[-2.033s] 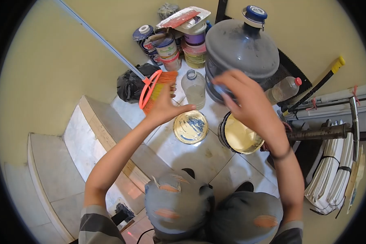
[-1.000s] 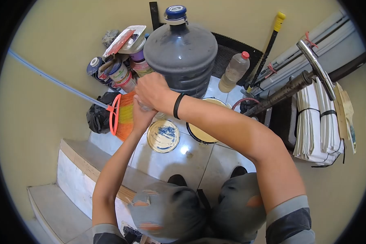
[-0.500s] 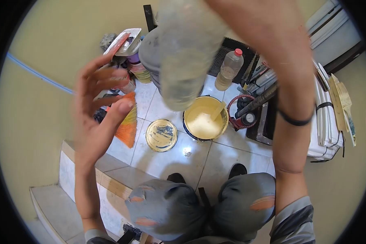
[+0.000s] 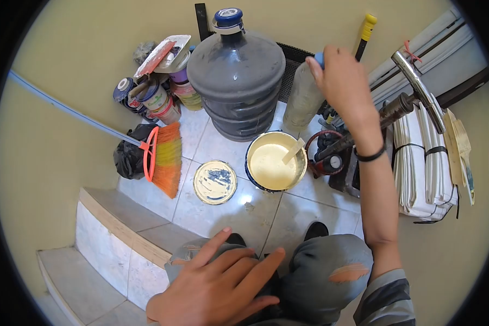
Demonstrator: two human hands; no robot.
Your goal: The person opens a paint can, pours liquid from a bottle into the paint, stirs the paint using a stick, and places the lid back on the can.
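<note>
holding a clear bottle (image 4: 300,105) by its top, the right hand (image 4: 346,84) has its fingers bent in close around the blue cap (image 4: 319,60). the bottle is just right of the big grey jug (image 4: 236,68), past the bucket (image 4: 255,181) of pale yellow stuff. its long side runs up and down, cap end up, leaning a bit right in this view. the hand hides some of the cap, and i can't tell if the bottle's bottom touches the floor. the left hand (image 4: 217,288) is spread wide, empty, cut off at the wrist.
</note>
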